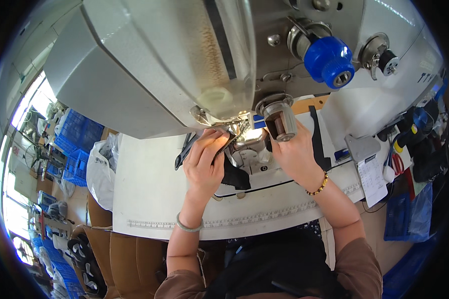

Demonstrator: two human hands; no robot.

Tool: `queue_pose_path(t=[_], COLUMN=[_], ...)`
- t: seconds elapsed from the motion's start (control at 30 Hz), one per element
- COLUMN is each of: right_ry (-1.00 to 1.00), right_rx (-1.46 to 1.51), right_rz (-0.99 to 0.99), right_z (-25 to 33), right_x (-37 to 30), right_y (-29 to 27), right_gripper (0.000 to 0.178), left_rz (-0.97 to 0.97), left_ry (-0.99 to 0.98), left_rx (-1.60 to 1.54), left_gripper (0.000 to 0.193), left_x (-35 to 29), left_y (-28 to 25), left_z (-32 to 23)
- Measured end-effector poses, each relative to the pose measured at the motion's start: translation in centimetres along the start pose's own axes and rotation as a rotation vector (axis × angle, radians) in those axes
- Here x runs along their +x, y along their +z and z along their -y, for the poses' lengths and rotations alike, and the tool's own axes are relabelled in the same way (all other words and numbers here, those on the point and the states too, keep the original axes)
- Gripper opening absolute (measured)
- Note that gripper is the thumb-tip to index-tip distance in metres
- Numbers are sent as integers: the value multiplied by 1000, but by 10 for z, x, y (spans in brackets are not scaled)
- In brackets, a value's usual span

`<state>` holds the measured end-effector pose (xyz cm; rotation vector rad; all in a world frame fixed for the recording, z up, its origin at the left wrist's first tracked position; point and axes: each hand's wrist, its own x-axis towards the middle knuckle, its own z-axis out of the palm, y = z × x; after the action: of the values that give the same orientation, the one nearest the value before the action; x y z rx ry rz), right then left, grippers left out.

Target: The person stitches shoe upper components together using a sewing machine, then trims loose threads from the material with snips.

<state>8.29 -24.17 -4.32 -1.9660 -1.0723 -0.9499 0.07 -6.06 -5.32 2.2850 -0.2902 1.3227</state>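
A large pale grey industrial sewing machine [144,65] fills the upper middle of the head view, a lamp lighting its needle area. My left hand [203,162] is closed on a piece of black fabric [236,177] just left of the shiny metal sewing bed [251,145]. Part of the fabric sticks out beyond my fingers, and another part hangs toward me. On the right of the bed is my right hand [298,158]. Its fingertips are hidden behind a metal thread-tension part [280,122], so what they touch does not show.
The white table [149,184] has a measuring tape [244,218] along its near edge. A black strip [318,137] lies right of my right hand. Further right are a clipboard with paper [371,174] and red-handled scissors [397,163]. Cardboard boxes [129,259] and blue crates [77,134] stand left.
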Motion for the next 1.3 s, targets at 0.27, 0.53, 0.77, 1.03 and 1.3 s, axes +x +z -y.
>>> queue_pose_path(t=[0.27, 0.53, 0.77, 1.03, 1.3], right_ry=[59, 157, 114, 587, 350], right_rx=[80, 365, 295, 591, 644], right_rz=[32, -56, -95, 262, 130], right_z=[-4, -15, -9, -12, 49], right_x=[1, -6, -2, 25, -29], right_y=[5, 23, 21, 7, -7], right_gripper=[30, 32, 30, 19, 23], left_rz=[23, 20, 55, 146, 559], left_ry=[-34, -72, -49, -99, -294], left_rx=[20, 61, 114, 461, 43], left_gripper=[38, 35, 38, 38, 38], left_x=[-2, -5, -1, -9, 2], left_y=[-3, -3, -7, -3, -72], left_z=[-6, -13, -15, -69, -52])
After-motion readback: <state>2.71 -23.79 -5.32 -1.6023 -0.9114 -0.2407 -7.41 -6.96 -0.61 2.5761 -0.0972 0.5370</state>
